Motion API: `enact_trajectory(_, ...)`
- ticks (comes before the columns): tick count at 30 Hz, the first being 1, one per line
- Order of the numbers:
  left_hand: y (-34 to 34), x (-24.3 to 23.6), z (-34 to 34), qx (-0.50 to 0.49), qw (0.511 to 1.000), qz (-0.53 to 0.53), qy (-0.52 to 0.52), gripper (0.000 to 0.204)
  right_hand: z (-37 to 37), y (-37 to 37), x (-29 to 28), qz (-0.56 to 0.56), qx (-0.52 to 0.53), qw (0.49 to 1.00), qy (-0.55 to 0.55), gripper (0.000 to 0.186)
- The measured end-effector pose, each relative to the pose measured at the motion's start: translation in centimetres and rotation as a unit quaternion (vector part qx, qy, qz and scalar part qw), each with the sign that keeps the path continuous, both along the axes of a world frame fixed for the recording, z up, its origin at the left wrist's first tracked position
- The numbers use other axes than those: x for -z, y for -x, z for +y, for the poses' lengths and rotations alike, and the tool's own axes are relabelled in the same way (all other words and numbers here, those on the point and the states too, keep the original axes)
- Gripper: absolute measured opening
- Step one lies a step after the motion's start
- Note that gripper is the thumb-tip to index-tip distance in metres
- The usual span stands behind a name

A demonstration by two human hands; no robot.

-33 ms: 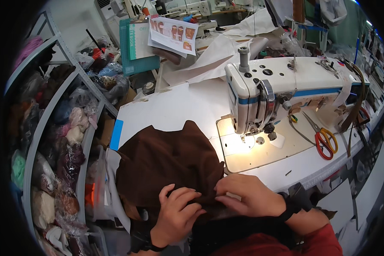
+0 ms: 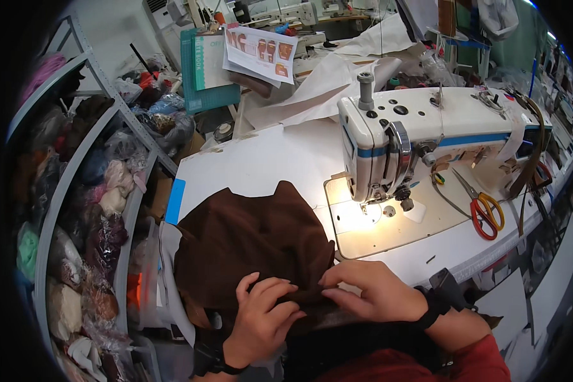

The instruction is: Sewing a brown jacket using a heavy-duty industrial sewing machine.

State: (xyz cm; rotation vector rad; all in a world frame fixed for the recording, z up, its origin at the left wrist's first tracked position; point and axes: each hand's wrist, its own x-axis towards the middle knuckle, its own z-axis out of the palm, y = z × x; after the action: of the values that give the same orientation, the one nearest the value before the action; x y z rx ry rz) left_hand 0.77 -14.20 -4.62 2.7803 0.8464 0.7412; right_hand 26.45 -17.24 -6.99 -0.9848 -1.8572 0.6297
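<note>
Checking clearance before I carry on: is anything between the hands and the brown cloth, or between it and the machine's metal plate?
Nothing visible stands in the way. The left hand and right hand are both right at the brown cloth, and only white tabletop shows between it and the metal plate.

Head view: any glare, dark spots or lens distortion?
Head view: glare washes out part of the metal plate under the needle; brown fabric is dark, folds faint; shelf frame bows toward the rim; corners black.
</note>
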Motion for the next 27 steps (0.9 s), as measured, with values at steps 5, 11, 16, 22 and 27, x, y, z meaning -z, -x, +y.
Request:
enact_trajectory(5, 0.3, -0.9, 1.2, 0.028, 0.997, -0.065, 0.010, 0.022, -0.1, 1.0, -0.8, 0.233, -0.045, 0.933, 0.269, 0.016)
enact_trajectory(11, -0.3, -1.4, 1.6, 0.036, 0.993, -0.108, 0.043, 0.019, 0.5, 0.2, 0.4, 0.103, -0.054, 0.978, 0.175, 0.024)
enact_trajectory(16, -0.8, -1.2, 1.9, 0.016, 0.990, -0.126, 0.062, 0.017, 0.6, 0.2, -0.8, 0.062, 0.062, 0.993, -0.083, 0.030)
enact_trajectory(22, -0.7, -1.2, 2.1, 0.023, 0.989, -0.121, 0.076, 0.016, -0.1, 1.5, -0.9, -0.055, 0.021, 0.997, -0.054, 0.028)
enact_trajectory(27, -0.1, -2.1, 1.3, 0.009, 0.997, -0.072, 0.031, 0.030, 0.3, 0.8, -1.2, -0.039, 0.003, 0.995, -0.089, 0.023)
